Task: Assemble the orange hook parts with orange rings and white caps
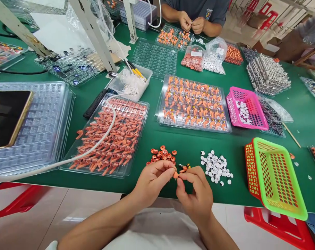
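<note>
My left hand (152, 180) and my right hand (195, 194) meet at the near edge of the green table (188, 142), fingertips pinched together on a small orange part (175, 174). Just beyond my hands lie a pile of orange rings (162, 155), a few assembled pieces (184, 167) and a pile of small white discs (216, 167). A clear tray of orange hook-shaped parts (113, 139) sits to the left of them, with a white cable (100, 139) draped over it.
A tray of finished orange pieces (194, 104) sits further back. A green basket stacked on an orange one (274, 173) stands at right, a pink basket (246, 107) behind it. A phone (6, 116) rests on stacked clear trays at left. Another person's hands (191, 23) work across the table.
</note>
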`<action>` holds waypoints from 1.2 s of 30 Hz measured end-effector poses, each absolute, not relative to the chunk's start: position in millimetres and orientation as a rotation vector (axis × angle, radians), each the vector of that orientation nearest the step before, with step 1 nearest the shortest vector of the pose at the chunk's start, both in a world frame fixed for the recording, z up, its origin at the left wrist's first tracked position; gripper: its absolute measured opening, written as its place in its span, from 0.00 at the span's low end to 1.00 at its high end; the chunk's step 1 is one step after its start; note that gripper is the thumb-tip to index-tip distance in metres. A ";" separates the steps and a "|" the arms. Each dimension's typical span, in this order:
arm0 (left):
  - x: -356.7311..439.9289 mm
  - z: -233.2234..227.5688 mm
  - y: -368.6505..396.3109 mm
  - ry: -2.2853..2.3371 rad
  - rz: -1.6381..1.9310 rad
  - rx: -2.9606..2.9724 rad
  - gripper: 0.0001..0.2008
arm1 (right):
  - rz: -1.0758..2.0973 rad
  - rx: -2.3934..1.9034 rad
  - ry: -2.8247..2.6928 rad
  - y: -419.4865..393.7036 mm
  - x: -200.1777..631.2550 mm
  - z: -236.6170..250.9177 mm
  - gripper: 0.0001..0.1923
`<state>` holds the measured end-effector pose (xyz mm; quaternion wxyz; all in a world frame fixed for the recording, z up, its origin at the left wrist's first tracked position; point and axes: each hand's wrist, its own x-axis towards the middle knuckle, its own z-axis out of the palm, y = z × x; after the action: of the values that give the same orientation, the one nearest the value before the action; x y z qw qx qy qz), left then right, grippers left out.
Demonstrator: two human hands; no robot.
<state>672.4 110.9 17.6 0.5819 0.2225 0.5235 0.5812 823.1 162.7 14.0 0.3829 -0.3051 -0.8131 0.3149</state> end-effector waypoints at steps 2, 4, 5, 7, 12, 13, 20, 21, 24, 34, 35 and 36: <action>674.0 16.4 111.6 1.199 1.321 0.505 0.10 | 0.984 -0.903 -1.982 160.6 829.0 12.5 0.07; 676.1 14.8 112.5 1.158 1.305 0.486 0.11 | 1.132 -0.968 -1.885 160.5 834.7 11.7 0.07; 677.4 14.0 112.9 1.136 1.303 0.475 0.12 | 1.187 -0.976 -1.842 160.9 837.2 11.4 0.07; 680.5 12.6 113.3 1.100 1.309 0.456 0.13 | 1.261 -0.979 -1.777 161.8 841.4 11.0 0.07; 689.4 12.0 112.3 1.024 1.321 0.404 0.12 | 1.324 -1.014 -1.734 163.0 851.0 10.0 0.06; 691.1 12.3 112.2 1.016 1.320 0.394 0.11 | 1.329 -1.021 -1.733 163.2 853.2 9.9 0.06; 701.4 15.0 111.5 1.008 1.297 0.391 0.10 | 1.380 -1.035 -1.710 164.7 867.8 11.4 0.05; 702.8 16.0 111.3 1.018 1.288 0.400 0.10 | 1.382 -1.039 -1.713 164.8 869.3 11.6 0.05; 707.8 21.0 110.8 1.091 1.258 0.448 0.07 | 1.388 -1.049 -1.724 164.8 873.4 11.8 0.06; 716.8 32.5 108.5 1.481 1.315 1.253 0.01 | 1.414 -1.017 -1.735 161.3 880.6 11.3 0.06; 716.4 32.7 107.9 1.490 1.310 1.267 0.02 | 1.423 -1.015 -1.734 160.8 880.4 11.5 0.06; 715.8 32.8 107.3 1.497 1.303 1.260 0.02 | 1.435 -1.014 -1.732 160.5 880.2 11.7 0.06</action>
<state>715.8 107.3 32.8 0.3851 0.4945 0.5876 0.5117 880.2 160.5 11.7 0.3310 -0.3879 -0.6624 0.5489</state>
